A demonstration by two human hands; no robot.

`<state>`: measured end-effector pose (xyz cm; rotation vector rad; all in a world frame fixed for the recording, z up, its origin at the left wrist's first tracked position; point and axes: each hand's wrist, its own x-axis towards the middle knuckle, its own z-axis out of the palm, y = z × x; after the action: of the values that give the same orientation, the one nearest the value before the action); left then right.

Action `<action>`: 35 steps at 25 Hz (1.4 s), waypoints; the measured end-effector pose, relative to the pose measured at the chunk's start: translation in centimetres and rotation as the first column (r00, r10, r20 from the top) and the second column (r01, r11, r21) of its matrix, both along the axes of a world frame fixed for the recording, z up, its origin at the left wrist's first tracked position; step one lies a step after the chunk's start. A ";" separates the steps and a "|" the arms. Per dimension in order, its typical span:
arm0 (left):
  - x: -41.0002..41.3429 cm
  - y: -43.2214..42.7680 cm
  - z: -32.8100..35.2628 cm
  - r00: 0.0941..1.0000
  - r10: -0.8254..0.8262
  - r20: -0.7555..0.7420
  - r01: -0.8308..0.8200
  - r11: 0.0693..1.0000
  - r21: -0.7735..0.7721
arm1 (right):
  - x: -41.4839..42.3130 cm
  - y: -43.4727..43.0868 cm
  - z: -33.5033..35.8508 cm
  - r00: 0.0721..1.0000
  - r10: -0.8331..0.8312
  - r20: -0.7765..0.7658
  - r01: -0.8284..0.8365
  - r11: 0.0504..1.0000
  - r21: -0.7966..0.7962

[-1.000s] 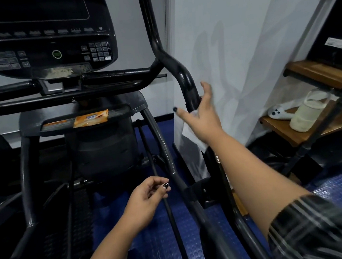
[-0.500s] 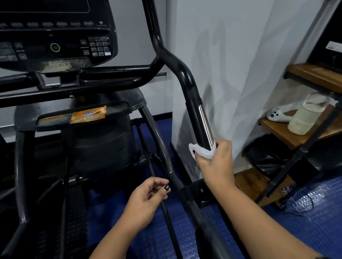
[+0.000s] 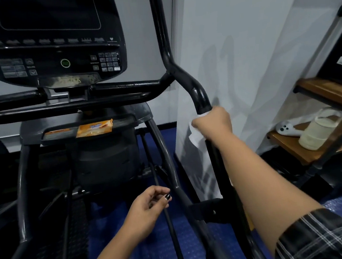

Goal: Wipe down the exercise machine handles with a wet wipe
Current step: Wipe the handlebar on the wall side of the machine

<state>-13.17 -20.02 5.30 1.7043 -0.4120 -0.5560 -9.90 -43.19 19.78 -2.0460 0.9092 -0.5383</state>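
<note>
Your right hand (image 3: 213, 123) clenches the wet wipe (image 3: 195, 134) around the handle (image 3: 199, 95); your left hand (image 3: 147, 213) hangs lower-left of the handle, fingers (image 3: 158, 191) loosely curled, empty.

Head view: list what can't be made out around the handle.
Head view:
handle under the right hand, covered by hand and wipe;
most of the wipe, inside the grip;
handle top, cut by the upper edge;
console labels, too small and blurred.
</note>
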 end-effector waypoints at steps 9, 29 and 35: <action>3.8 -0.1 1.7 1.000 -0.009 0.023 0.009 1.000 0.006 | 5.3 -0.6 6.4 0.992 0.118 -0.055 -0.107 0.980 0.169; 10.1 -0.4 5.5 0.992 -0.093 0.091 0.096 0.995 -0.032 | 7.0 1.8 6.4 0.928 -0.120 -0.353 -0.089 0.848 -0.522; 10.9 1.1 6.1 0.994 -0.085 0.070 0.086 0.996 -0.022 | 4.4 1.4 6.6 0.916 0.160 -0.368 -0.304 0.877 -0.374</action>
<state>-2.28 -18.91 11.38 1.6909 -0.5416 -0.5528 -5.55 -41.82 26.37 -2.6628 0.7536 -0.2783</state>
